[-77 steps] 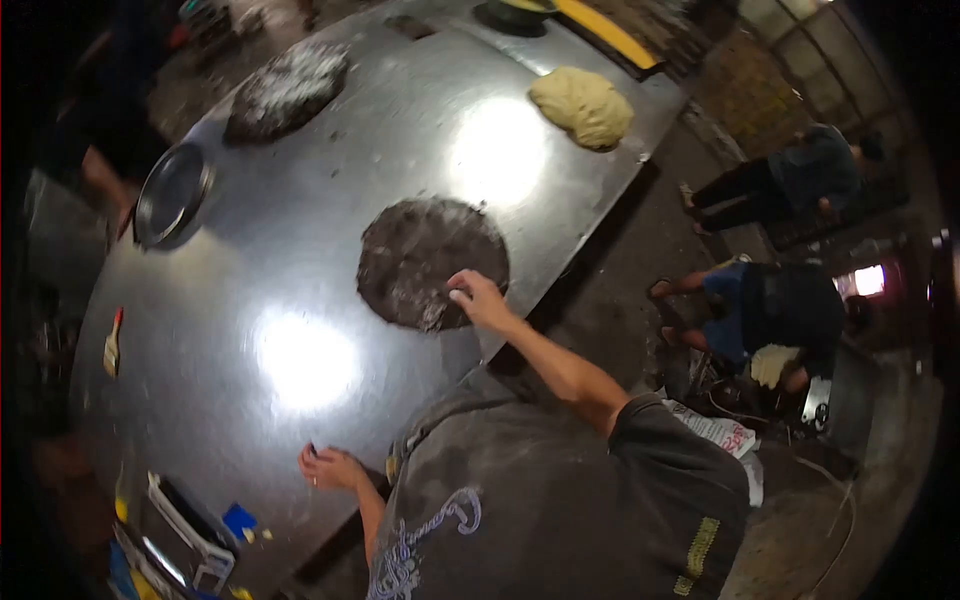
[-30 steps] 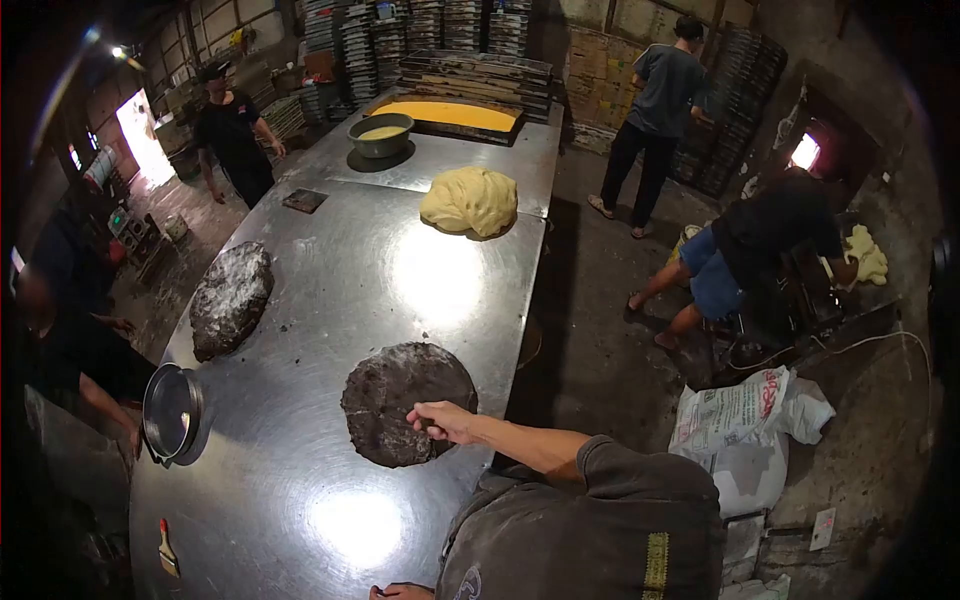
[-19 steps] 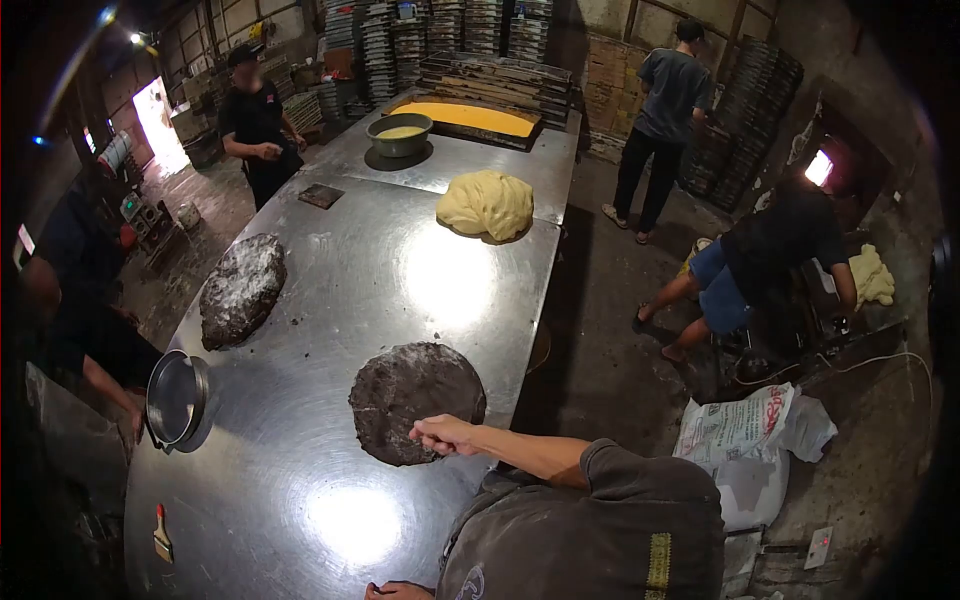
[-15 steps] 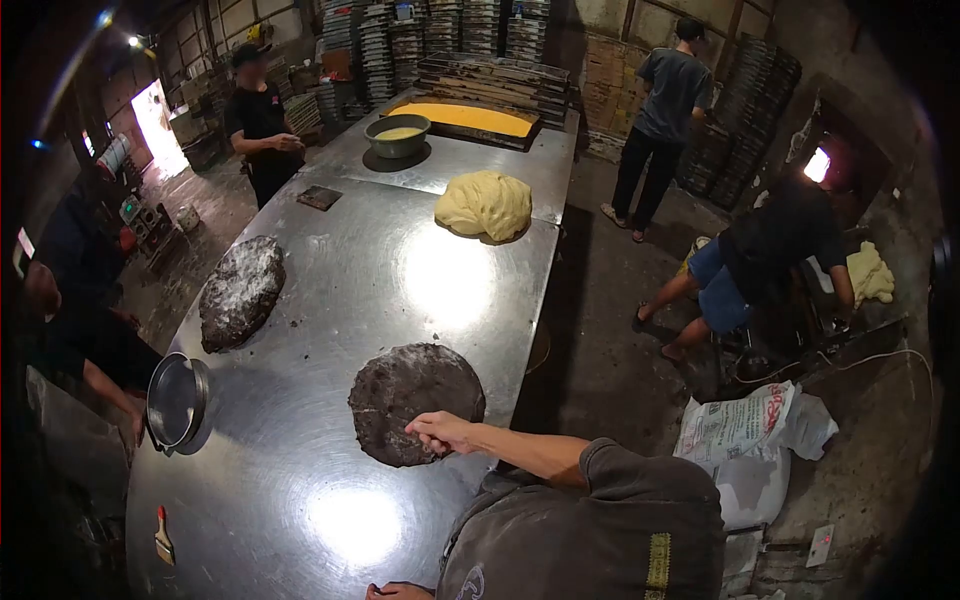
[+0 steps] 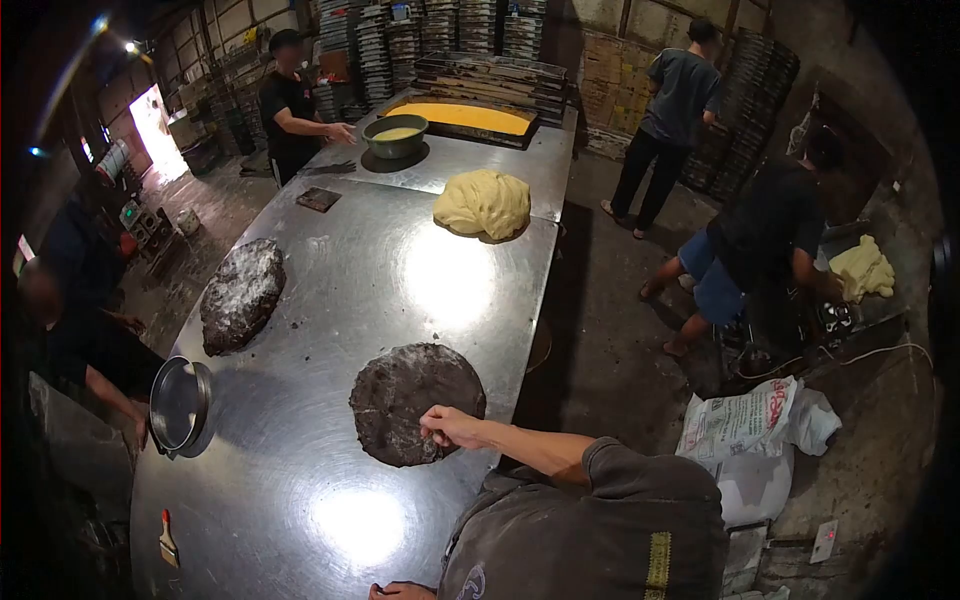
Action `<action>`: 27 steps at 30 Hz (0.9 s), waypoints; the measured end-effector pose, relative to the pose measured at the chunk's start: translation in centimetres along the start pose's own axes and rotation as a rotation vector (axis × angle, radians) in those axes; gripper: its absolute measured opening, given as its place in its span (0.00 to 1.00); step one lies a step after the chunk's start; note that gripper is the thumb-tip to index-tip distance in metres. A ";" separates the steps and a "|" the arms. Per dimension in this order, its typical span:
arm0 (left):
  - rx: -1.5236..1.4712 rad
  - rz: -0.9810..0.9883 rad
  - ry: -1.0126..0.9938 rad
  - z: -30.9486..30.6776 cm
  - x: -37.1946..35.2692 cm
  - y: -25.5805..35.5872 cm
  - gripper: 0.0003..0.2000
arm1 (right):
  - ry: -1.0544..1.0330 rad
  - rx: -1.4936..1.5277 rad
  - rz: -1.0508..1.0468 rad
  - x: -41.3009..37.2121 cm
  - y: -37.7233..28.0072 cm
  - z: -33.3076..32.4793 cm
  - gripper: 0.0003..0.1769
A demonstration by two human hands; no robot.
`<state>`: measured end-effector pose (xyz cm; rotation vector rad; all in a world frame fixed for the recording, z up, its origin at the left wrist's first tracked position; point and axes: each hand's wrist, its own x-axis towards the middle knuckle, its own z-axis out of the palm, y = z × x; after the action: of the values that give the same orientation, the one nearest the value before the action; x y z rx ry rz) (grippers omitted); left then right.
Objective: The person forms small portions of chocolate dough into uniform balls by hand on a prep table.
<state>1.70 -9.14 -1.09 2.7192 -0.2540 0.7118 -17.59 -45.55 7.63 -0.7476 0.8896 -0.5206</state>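
Note:
On the metal table (image 5: 310, 400) lies a flat round of dark brown dough (image 5: 400, 385), thinly dusted white. My right hand (image 5: 452, 427) is over its near right part, fingers curled and pressed together. What they hold, if anything, is hidden. My left hand (image 5: 402, 591) shows only in part at the bottom edge by my shirt, and its fingers are mostly out of frame. Farther left sits a second dark dough lump (image 5: 243, 297), heavily dusted with white powder. A pale yellow dough mound (image 5: 482, 205) rests toward the far right of the table.
A round sieve-like metal ring (image 5: 180, 403) and a brush (image 5: 168, 540) are at the table's left. Farther back are a green bowl (image 5: 396, 137), a tray of yellow material (image 5: 465, 117) and a small dark plate (image 5: 318, 200). Several people stand around; a sack (image 5: 745, 420) is at right.
My right hand has shifted slightly right and up over the dark dough. Across the table a person has reached toward the bowl; at right another has turned, with a hand near pale dough.

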 end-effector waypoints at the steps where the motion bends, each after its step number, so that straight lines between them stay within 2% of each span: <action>1: 0.000 0.000 0.000 0.2 -0.1 -0.2 0.13 | 0.005 -0.040 -0.003 0.0 0.0 -0.3 0.21; 5: -0.002 0.002 0.005 0.7 -0.1 -0.2 0.13 | 0.030 -0.008 0.132 -0.4 -0.6 -0.7 0.26; 8: -0.005 0.007 0.007 0.7 -0.1 -0.2 0.13 | 0.105 -0.122 0.154 -0.7 -0.7 0.0 0.29; 14: 0.013 0.002 0.007 -0.3 0.1 0.7 0.13 | -0.012 -0.002 0.117 -0.3 -1.0 0.5 0.24; 17: -0.023 0.035 -0.007 0.5 -0.1 -0.2 0.12 | -0.050 -0.087 -0.056 -0.1 -0.2 1.3 0.23; 19: -0.101 0.106 -0.040 1.5 0.0 -2.1 0.12 | -0.060 -0.151 0.021 -0.4 -0.5 0.9 0.27; 21: -0.053 0.058 -0.055 -0.1 0.3 -0.3 0.12 | -0.086 -0.154 0.129 -0.1 -0.9 0.6 0.30; 24: -0.138 0.030 -0.138 -0.5 0.6 -0.2 0.15 | 0.077 -0.320 0.140 0.0 -0.7 1.6 0.34; 25: -0.114 -0.002 -0.234 -2.1 1.1 0.8 0.15 | 0.104 -0.352 0.127 0.5 -0.2 1.6 0.36; 26: -0.146 0.032 -0.149 -1.4 0.6 0.5 0.15 | 0.125 -0.386 0.106 -0.1 -1.2 2.4 0.36; 27: -0.093 -0.026 -0.193 -0.7 0.4 0.0 0.15 | 0.099 -0.309 0.084 0.0 -1.8 2.6 0.34</action>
<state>1.75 -8.96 -0.29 2.6978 -0.2885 0.4193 -15.62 -45.76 10.09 -0.9659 1.1035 -0.3514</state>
